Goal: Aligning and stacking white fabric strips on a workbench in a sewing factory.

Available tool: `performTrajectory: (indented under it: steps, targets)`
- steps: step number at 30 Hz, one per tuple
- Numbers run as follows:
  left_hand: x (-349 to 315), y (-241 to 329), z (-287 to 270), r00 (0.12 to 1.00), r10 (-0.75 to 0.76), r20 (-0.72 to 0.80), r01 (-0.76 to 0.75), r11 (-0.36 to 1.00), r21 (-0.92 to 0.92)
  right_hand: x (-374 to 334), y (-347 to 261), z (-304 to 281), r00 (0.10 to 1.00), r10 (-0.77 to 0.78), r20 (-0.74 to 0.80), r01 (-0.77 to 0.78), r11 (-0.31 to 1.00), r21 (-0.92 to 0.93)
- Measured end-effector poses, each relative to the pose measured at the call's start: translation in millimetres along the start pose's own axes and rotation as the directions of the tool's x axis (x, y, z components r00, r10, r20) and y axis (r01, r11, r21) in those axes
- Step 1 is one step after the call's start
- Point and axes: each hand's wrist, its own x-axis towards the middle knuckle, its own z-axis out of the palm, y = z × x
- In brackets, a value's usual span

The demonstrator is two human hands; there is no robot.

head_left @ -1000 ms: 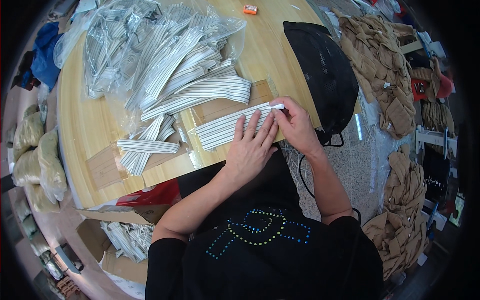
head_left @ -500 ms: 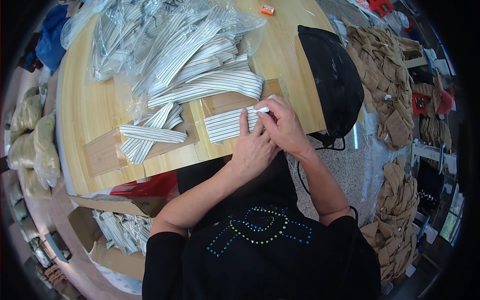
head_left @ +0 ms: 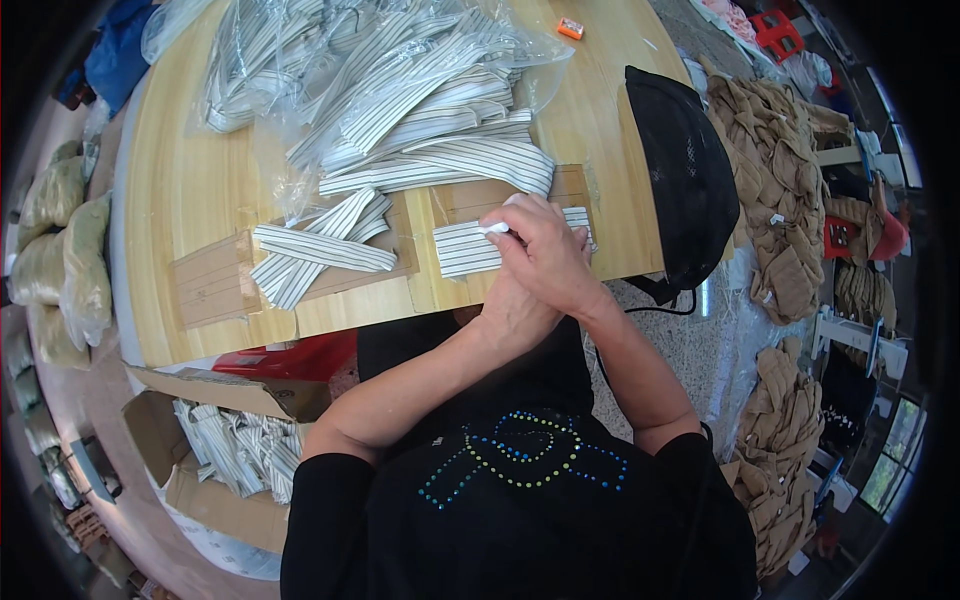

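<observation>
A flat white fabric strip with dark stripes (head_left: 462, 250) lies on the brown cardboard at the table's near edge. Over its right part my two hands cross. My right hand (head_left: 548, 245) is on top, closed around a short white pen-like stick (head_left: 495, 229) whose end points left over the strip. Underneath, my left hand (head_left: 520, 305) rests on the strip; the right hand hides most of its fingers, but the fingertips that show look stretched out. To the left, several striped strips (head_left: 325, 248) lie crossed in a small pile.
A heap of striped strips (head_left: 420, 110) in clear plastic covers the far side. A black mesh bag (head_left: 685, 180) sits at the right edge, an orange small object (head_left: 570, 29) at the back. Below left stands a cardboard box (head_left: 215, 505) of strips; brown garments (head_left: 775, 190) pile up at right.
My right hand, with the white stick, has shifted left across the strip and now covers most of my left hand. The left hand's fingers have moved right. The whole view has shifted slightly.
</observation>
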Motion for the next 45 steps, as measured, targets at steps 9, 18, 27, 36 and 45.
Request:
performTrajectory:
  steps: [9,18,27,36,45]
  targets:
    - [1.8,0.0,-17.1,0.992,0.083,-0.096,-0.080,0.996,0.028,1.1,11.9,-25.9,0.897,0.292,-0.333,-0.249,0.954,0.167]
    - [-24.8,23.6,-121.7,0.908,0.253,-0.335,-0.280,0.960,-0.033,16.3,63.7,-18.2,0.920,0.329,-0.214,-0.317,0.944,0.090]
    - [-78.5,-128.5,-118.5,0.958,-0.131,-0.255,0.208,0.931,0.300,-1.9,-14.6,-79.2,0.989,0.122,-0.083,-0.036,0.743,0.669]
    - [-23.9,-20.2,-119.0,0.854,0.096,-0.511,-0.163,0.983,-0.088,-24.6,53.3,-54.8,0.915,0.384,0.125,-0.398,0.806,0.438]
    - [-0.6,1.4,-27.7,0.996,0.015,-0.092,-0.016,1.000,-0.008,-36.8,62.6,-56.4,0.961,0.235,-0.143,-0.210,0.963,0.170]
